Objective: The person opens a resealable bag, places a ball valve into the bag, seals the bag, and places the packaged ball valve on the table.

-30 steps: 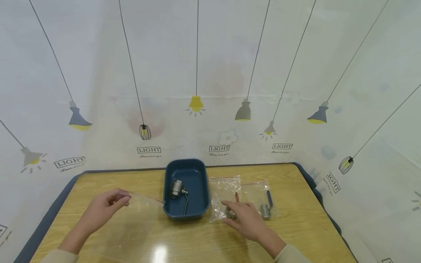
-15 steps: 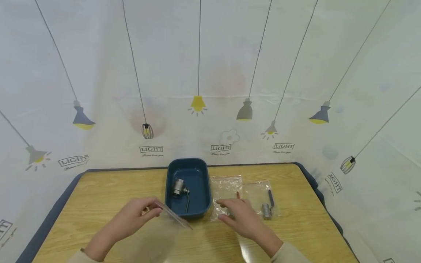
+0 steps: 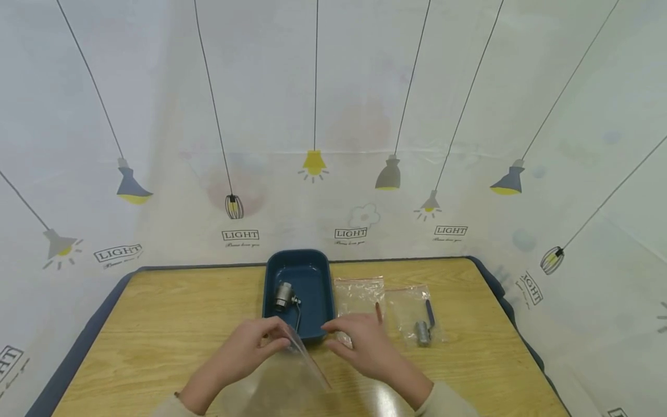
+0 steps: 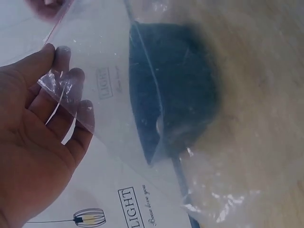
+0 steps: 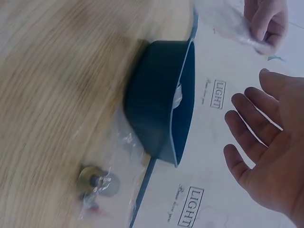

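My left hand (image 3: 242, 353) pinches a clear zip bag (image 4: 109, 42) by its red-lined top edge. In the left wrist view the bag hangs in front of the blue tray and looks flat, with nothing inside. My right hand (image 3: 367, 347) is held near the bag's top edge, fingers spread and slightly bent, holding nothing. Behind the hands stands the blue tray (image 3: 324, 278). In it lies a metal ball valve (image 3: 283, 294) with a bent lever handle. The right wrist view shows the right hand (image 5: 270, 137) apart from the bag.
Right of the tray lies a zip bag (image 3: 359, 286) with a red-handled valve (image 5: 97, 183), partly hidden by my right hand in the head view. Beside it lies another bag (image 3: 403, 298) with a blue-handled valve (image 3: 423, 333). A printed wall covering stands behind the table (image 3: 172, 301).
My left hand has carried the zip bag rightward and nearer to me, in front of the tray. My right hand has shifted left from over the red-handled valve's bag toward the held bag.
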A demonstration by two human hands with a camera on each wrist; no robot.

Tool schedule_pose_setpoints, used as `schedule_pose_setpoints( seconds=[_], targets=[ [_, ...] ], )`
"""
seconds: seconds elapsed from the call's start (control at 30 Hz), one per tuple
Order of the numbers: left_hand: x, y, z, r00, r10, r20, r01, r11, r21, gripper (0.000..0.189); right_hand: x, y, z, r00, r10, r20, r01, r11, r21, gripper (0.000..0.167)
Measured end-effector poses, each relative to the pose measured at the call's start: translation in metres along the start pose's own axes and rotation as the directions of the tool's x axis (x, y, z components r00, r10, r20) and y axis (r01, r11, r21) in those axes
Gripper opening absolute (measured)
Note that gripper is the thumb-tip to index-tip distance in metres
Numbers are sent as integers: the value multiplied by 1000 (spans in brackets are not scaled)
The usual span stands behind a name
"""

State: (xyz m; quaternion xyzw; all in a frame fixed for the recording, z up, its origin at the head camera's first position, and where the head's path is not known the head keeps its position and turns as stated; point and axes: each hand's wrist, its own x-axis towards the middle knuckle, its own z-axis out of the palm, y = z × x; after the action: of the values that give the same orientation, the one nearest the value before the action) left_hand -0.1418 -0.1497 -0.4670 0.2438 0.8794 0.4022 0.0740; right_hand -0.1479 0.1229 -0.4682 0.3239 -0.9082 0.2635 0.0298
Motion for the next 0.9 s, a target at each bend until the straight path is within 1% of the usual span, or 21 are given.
schedule_pose_setpoints(
  seconds=[0.1, 0.2, 0.33, 0.53, 0.67, 0.9],
  targets=[
    [3, 2, 7, 1000, -1, -8, 0, 1000, -5, 8, 5, -8, 0, 999, -37, 8, 37, 998, 47, 24],
    [4, 5, 11, 1000, 11, -19, -10, 1000, 8, 11, 10, -12, 2, 998, -54, 22, 51, 994, 96, 22],
    [5, 7, 16, 999, 19, -25, -18, 999, 33, 12, 13, -14, 5, 998, -31, 48, 25, 991, 134, 21],
    [7, 7, 20, 997, 71, -6, -71, 997, 12, 10, 14, -15, 7, 996, 2, 87, -17, 984, 176, 19],
    [8, 7, 21, 996, 86, 0, -86, 996, 10, 11, 14, -16, 8, 994, 17, 105, -36, 981, 189, 18],
    [8, 9, 22, 997, 72, 8, -72, 997, 21, 12, 14, -16, 11, 993, 24, 115, -45, 981, 187, 16]
  ],
)
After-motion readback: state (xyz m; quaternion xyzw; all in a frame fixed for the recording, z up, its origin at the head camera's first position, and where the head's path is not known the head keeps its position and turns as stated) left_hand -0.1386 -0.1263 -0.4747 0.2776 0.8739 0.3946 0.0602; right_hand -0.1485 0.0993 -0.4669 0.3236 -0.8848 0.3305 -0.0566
